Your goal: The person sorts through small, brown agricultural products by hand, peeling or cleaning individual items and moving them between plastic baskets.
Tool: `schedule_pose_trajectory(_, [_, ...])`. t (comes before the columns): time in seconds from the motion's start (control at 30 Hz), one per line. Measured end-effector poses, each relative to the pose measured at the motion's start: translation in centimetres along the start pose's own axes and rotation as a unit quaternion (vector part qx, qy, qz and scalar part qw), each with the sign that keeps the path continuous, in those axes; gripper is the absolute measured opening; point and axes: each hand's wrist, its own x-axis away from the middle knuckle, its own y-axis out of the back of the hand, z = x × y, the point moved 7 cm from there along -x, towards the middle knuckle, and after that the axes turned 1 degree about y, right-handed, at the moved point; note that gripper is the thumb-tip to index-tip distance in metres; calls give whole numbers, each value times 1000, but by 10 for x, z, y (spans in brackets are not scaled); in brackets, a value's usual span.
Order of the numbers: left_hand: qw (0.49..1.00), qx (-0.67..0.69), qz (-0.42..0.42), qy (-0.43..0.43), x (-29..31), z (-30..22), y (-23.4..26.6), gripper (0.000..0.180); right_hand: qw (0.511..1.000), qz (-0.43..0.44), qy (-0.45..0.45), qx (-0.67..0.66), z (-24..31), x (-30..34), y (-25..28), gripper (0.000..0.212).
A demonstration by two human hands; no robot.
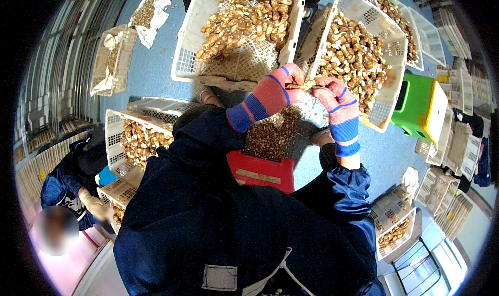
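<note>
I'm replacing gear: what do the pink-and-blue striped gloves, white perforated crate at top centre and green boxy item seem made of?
Striped gloves: probably knitted yarn, matte; snug blue cuffs. White perforated crate: likely moulded plastic, dull; regular lattice holes. Green boxy item: seemingly smooth plastic; even, solid colour.

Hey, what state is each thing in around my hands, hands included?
Left gloved hand: fingers curled, pinching a small tan piece
Right gloved hand: fingers curled on the same piece
Middle crate: open-topped, partly filled
Right crate: open-topped, well filled
Mushrooms: loose, heaped in both crates
Brown trimmings: loosely strewn below
</note>
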Motion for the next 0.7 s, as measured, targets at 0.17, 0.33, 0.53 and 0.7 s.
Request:
schedule_pose_trajectory(0.17, [985,-127,-49,-102,2,-17,1,17,990,2,-66,-122,-5,0,-1,12])
schedule_pose_trajectory(0.33, [951,-227,-91,-191,5,-41,-1,17,1000,5,7,7,-5,2,-8,13])
schedule_pose_trajectory(0.53, [947,-241,-80,-196,9,-45,-4,20,993,-12,-85,-82,-15,1,3,15])
schedule_pose_trajectory(0.7, [920,-299,-74,-242,10,-49,-10,22,999,-6,41,-25,0,0,-3,13])
